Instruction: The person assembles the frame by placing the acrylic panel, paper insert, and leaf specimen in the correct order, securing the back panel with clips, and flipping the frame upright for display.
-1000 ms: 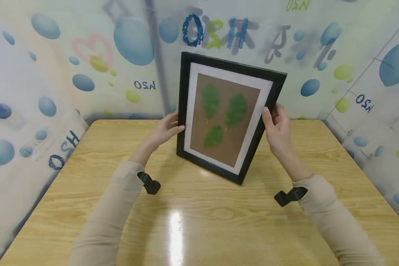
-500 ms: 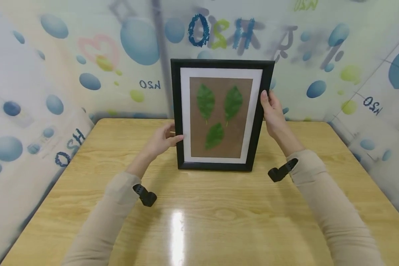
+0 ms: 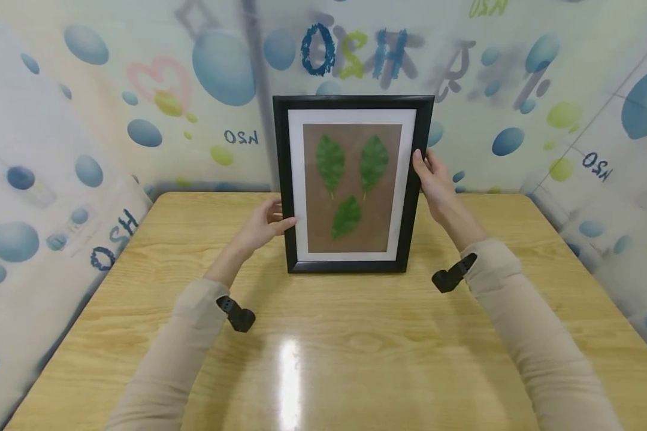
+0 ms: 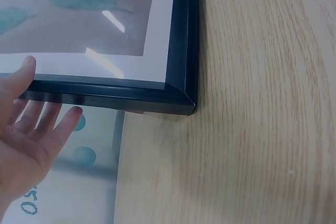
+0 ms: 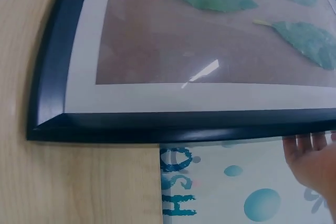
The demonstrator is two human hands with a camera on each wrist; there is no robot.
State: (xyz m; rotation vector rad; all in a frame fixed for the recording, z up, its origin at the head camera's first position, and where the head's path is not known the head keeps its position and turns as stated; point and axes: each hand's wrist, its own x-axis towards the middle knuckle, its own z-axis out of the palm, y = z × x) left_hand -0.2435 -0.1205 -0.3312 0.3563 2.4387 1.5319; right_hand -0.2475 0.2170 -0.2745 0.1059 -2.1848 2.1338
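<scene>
A black picture frame [image 3: 348,267] stands upright on the wooden table, its lower edge at the tabletop. Behind its glass, a white mat surrounds a brown sheet with three green leaves [image 3: 347,216]. My left hand [image 3: 263,226] holds the left side bar low down, thumb on the front and fingers behind, as the left wrist view also shows with the hand [image 4: 23,145] at the frame [image 4: 105,88]. Higher up on the opposite side bar, my right hand [image 3: 435,184] grips with its thumb in front. In the right wrist view, the right hand's [image 5: 317,163] fingertips pass behind the frame [image 5: 157,127].
Light wood-grain table [image 3: 350,347] extends around and in front of the frame. Close behind it rises a back wall [image 3: 167,143] printed with blue and green drops and lettering. Similar printed side walls flank the table. Each sleeve cuff carries a small black camera [image 3: 239,317].
The frame has gone from tilted, one lower corner down, to level and upright, and settled slightly left. Both hands kept hold; the right moved up a little, the left down.
</scene>
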